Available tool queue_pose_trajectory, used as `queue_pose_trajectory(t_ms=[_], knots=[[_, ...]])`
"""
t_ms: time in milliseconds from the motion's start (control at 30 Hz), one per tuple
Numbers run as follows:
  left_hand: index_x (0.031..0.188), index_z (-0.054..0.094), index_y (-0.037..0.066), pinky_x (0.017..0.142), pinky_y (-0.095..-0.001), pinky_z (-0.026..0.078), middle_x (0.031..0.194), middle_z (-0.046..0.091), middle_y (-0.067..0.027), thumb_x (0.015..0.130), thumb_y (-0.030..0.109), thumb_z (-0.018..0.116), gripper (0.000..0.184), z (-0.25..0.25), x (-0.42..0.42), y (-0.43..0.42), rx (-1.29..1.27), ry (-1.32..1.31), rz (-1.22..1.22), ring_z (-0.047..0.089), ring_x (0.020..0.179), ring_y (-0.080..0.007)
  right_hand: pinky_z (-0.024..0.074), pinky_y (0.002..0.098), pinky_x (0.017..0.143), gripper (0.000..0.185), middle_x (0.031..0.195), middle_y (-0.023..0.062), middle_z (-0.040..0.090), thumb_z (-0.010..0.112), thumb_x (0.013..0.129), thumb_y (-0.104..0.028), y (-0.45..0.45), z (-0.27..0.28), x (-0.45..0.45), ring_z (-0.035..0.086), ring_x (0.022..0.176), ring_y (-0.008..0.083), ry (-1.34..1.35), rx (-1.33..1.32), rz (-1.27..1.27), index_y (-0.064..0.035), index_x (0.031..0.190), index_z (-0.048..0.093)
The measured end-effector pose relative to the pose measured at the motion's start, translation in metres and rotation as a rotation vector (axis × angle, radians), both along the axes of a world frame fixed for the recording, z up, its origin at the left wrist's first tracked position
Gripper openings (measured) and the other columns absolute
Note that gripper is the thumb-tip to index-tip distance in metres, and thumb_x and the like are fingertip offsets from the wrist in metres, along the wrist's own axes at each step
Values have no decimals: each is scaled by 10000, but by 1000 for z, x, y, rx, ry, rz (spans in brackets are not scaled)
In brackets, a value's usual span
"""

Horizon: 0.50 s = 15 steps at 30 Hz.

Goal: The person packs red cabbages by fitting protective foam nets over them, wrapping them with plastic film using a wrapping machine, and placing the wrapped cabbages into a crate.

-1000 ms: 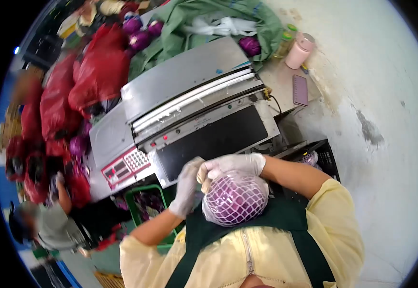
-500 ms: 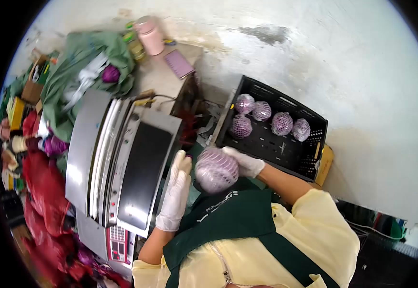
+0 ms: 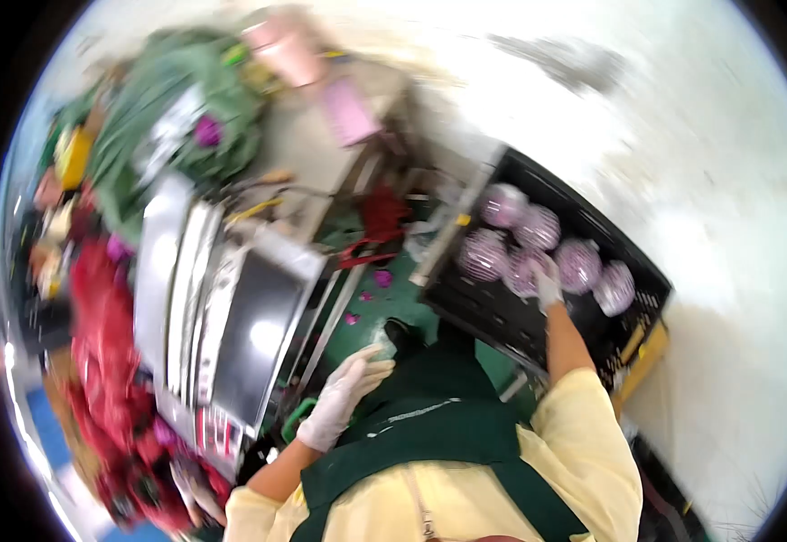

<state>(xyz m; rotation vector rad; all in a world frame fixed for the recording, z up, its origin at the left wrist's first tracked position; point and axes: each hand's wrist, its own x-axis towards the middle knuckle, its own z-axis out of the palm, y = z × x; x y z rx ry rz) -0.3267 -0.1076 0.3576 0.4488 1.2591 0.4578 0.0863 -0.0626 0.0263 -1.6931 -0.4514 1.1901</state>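
My right hand, in a white glove, reaches into the black crate. Its fingers are on a round, net-wrapped purple cabbage, partly hidden by the hand. Several similar wrapped cabbages, including one on the right, lie around it in the crate. My left hand, also gloved, hangs open in front of my dark green apron, fingers stretched and holding nothing.
Left of me stands a metal wrapping machine with a dark plate. Beyond it are a table, a pink bottle and a green cloth. Purple scraps lie on the green floor. Red bags are piled far left.
My right hand has carried the wrapped cabbage from in front of me into the crate, among the others. My left hand has come away from it, and the view has shifted.
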Motion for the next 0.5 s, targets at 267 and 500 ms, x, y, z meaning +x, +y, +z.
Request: queue_pose_trajectory(t_ms=[267, 500], knots=[[1389, 473, 107, 1040, -321, 390, 1214, 620, -84, 992, 329, 522, 458, 30, -59, -33, 411, 127, 4, 530, 1187, -154, 375, 374, 1041, 378, 1271, 179, 547, 548, 934, -111, 82, 122, -106, 519, 1177, 290, -623, 239, 520, 28, 1282, 496], [1260, 587, 48, 955, -278, 459, 1113, 656, -45, 946, 132, 590, 325, 91, -213, -35, 922, 602, 418, 593, 1053, -117, 363, 306, 1023, 374, 1264, 72, 553, 520, 979, -279, 144, 238, -322, 487, 1179, 180, 96, 194, 578, -30, 1258, 544]])
